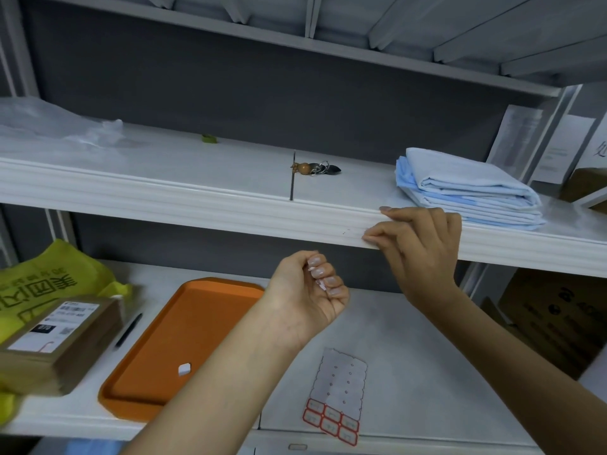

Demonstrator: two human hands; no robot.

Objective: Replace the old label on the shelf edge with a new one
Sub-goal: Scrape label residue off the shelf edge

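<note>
Right hand (423,244) pinches the label (367,231) on the shelf edge (197,205), left hand (305,297) clutches a scrap (320,284); a hasty pull could tear the label.

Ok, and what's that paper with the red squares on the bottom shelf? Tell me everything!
It is a label sheet, thin whitish backing paper with wavy edges. Most labels are gone, leaving only tiny red marks. Six red-bordered ones remain in two rows at its near end. It lies flat, slightly askew, on the lower shelf, right of the orange tray. Only the shelf touches it.
</note>
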